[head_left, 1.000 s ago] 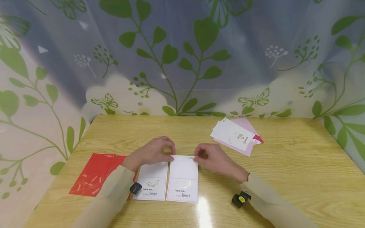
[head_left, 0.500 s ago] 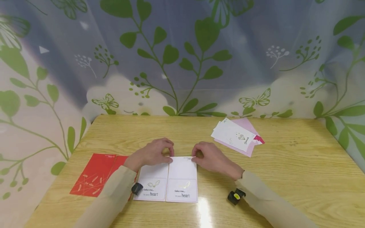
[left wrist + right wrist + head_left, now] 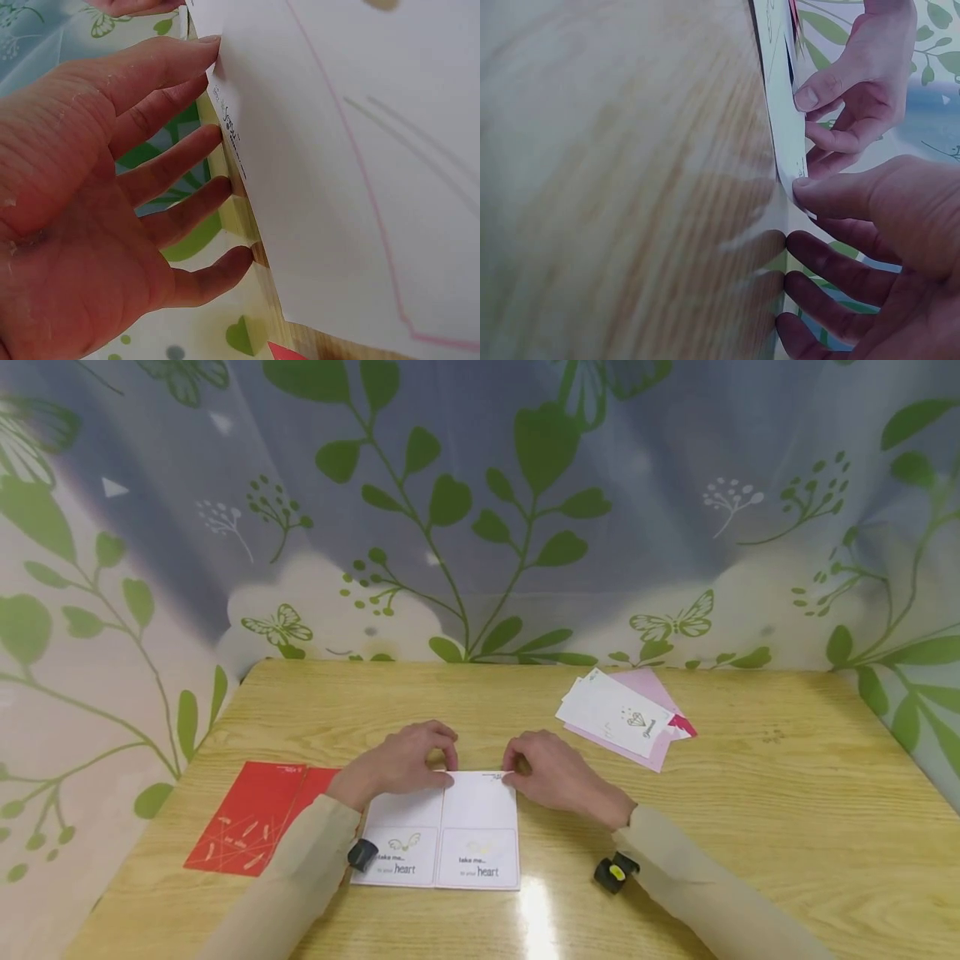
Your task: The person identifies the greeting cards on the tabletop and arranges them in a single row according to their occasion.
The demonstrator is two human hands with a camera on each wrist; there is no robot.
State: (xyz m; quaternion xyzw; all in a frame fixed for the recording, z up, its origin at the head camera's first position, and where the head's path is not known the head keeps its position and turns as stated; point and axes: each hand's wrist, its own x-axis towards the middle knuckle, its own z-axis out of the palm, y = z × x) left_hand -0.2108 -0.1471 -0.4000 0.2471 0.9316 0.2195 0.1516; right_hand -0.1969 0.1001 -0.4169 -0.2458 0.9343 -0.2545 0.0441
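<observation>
Two white cards lie side by side on the table, both printed "take me... to your heart" under gold wings. With thumb and index finger, my right hand (image 3: 566, 781) pinches the top right corner of the right white card (image 3: 480, 814). That corner bends up slightly under the thumb (image 3: 832, 193) in the right wrist view. My left hand (image 3: 397, 762) pinches the same card's top left corner, where the two cards meet. Its other fingers (image 3: 184, 229) spread behind the card edge. The left white card (image 3: 405, 814) is partly covered by the left hand and wrist.
Two red cards lie at the left, one (image 3: 247, 818) in full view and another (image 3: 315, 785) partly under the left sleeve. A loose pile of white cards (image 3: 611, 714) on pink paper (image 3: 660, 756) sits at the back right. A patterned curtain (image 3: 480, 568) hangs behind the wooden table (image 3: 750, 827).
The right white card has slid slightly left, closing the narrow gap to the left card. My right hand has moved left with it; my left hand has barely shifted.
</observation>
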